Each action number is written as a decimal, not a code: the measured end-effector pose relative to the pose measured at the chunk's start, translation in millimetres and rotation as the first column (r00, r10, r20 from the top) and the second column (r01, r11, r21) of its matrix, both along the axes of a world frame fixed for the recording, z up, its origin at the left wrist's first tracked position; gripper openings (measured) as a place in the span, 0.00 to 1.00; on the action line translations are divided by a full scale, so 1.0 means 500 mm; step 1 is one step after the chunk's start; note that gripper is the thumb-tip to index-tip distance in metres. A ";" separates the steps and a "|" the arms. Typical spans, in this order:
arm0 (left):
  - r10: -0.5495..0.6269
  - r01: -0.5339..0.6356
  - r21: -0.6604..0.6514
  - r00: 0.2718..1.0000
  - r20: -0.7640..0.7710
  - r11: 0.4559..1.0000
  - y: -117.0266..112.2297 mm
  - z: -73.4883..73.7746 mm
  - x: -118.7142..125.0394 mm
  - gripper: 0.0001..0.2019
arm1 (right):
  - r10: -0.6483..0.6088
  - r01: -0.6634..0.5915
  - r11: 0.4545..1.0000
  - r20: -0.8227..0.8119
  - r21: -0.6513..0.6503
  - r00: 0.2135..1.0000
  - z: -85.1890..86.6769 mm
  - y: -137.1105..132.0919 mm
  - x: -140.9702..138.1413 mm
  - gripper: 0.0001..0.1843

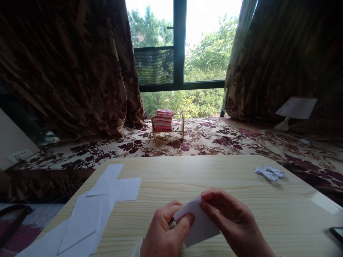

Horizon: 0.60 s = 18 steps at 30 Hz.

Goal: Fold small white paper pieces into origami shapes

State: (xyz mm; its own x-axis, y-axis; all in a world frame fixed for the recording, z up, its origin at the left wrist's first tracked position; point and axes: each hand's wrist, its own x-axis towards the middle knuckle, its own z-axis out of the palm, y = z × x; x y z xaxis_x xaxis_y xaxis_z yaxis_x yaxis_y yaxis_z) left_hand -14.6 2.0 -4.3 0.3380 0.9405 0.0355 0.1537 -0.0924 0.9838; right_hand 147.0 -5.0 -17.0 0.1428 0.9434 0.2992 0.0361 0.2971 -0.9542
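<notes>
Both of my hands hold one folded piece of white paper (199, 225) just above the light wooden table (187, 175), near its front edge. My left hand (164, 232) pinches the paper's left corner between thumb and fingers. My right hand (232, 221) presses on the paper's top edge with its fingertips. Most of the paper lies between and under the two hands.
Several white paper strips (91, 210) lie overlapping on the table's left side. A small folded paper shape (270, 172) rests at the right. A dark phone edge (337, 233) shows at far right. Beyond are a patterned cloth, a small wooden rack with striped cloths (164, 121), a lamp (294, 110) and curtains.
</notes>
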 end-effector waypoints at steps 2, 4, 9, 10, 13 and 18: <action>0.106 -0.105 0.127 0.994 0.004 0.986 0.000 0.002 -0.003 0.09 | -0.002 0.001 1.000 0.023 0.015 1.000 -0.004 0.000 0.000 0.11; 0.200 -0.194 0.288 0.980 0.007 0.938 -0.001 0.004 -0.006 0.11 | -0.001 -0.001 0.999 0.046 0.041 0.999 -0.007 0.000 0.000 0.10; 0.223 -0.179 0.509 0.975 -0.026 0.842 -0.005 0.005 -0.005 0.08 | -0.017 0.000 0.993 0.140 0.117 0.990 -0.009 0.001 -0.002 0.06; 0.211 -0.160 0.518 0.977 -0.040 0.840 -0.005 0.005 -0.004 0.08 | -0.018 -0.004 0.991 0.165 0.131 0.986 -0.010 0.001 -0.002 0.06; 0.191 -0.118 0.524 0.978 -0.088 0.844 -0.005 0.007 -0.004 0.07 | -0.024 -0.006 0.988 0.193 0.153 0.981 -0.013 0.002 -0.003 0.07; 0.181 -0.107 0.511 0.979 -0.097 0.853 -0.005 0.011 -0.004 0.06 | -0.080 0.060 0.988 0.134 0.142 0.988 -0.021 0.000 -0.007 0.08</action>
